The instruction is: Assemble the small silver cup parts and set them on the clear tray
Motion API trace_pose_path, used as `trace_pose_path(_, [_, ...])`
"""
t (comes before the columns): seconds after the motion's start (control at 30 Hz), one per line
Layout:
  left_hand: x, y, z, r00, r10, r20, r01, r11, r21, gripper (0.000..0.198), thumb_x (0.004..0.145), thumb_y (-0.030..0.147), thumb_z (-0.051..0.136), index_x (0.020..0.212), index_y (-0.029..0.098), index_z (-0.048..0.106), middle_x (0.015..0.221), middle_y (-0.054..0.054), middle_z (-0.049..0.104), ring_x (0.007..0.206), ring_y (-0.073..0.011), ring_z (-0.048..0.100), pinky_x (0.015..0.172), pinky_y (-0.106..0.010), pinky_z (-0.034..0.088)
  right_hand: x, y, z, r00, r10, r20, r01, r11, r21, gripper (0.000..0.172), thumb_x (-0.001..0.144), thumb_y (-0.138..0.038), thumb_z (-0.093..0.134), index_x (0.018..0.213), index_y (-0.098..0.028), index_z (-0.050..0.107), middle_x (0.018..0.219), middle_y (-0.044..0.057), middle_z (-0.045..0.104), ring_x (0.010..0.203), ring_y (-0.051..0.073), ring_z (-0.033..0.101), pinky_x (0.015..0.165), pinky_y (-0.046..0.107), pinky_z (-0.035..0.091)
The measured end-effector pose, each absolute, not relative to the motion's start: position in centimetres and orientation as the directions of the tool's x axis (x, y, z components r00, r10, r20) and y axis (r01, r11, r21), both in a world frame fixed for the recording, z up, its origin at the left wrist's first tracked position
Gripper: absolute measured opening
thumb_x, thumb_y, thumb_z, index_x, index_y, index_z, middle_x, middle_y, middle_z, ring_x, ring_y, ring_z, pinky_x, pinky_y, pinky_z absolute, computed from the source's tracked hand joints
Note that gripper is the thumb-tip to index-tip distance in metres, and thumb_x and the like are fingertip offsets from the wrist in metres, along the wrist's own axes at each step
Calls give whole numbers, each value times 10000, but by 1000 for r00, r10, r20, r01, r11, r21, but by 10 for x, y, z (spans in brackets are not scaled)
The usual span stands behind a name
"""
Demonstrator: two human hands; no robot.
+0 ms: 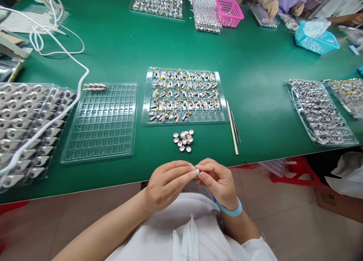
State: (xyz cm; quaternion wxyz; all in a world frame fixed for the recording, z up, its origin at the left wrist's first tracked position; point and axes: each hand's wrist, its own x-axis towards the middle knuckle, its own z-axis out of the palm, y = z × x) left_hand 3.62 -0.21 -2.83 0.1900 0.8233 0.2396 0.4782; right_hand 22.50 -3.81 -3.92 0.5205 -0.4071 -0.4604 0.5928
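Note:
My left hand and my right hand meet at the table's front edge, above my lap. Between their fingertips is a small round silvery cap, pinched from both sides and partly covered by the fingers. A blue band circles my right wrist. Just beyond the hands, several small round metal caps lie in a loose cluster on the green table. Behind these stands a clear tray filled with curved, pale earpiece-like parts with yellow bits; some pockets in its front row hold nothing.
Right of the tray lie a wooden stick and tweezers. At left are a mostly unfilled clear tray, stacked trays of beige shells and a white cable. A pink basket, blue basket and co-workers' hands are farther back.

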Motion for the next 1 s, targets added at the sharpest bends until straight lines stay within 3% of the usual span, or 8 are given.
trace_pose_path(0.4, [38,-6,-31,401,600,692,226,-797,560,300,888,8,590,1166,108,643,938,-105,751,921,-198,704,778,-328,631,227,-41,-43,-105,987,122,-93,113,-989,227,897,-133,639,1071,-252,723,951,57,657,711,131,652,551,251,600])
trace_pose_path(0.7, [41,-9,-32,357,644,677,223,-763,607,317,884,-8,599,1169,119,647,929,-96,739,896,-190,680,746,-328,618,227,-40,-39,-129,914,385,193,404,-894,361,890,-59,596,1188,-253,654,1018,90,697,900,193,685,694,321,622])
trace_pose_path(1.0, [41,-10,-38,389,671,631,210,-732,648,440,876,-19,604,1290,130,588,956,-116,718,890,-190,662,728,-339,597,226,-39,-41,-130,916,378,177,397,-901,316,868,-99,642,1157,-227,641,981,85,701,879,193,675,734,346,601])
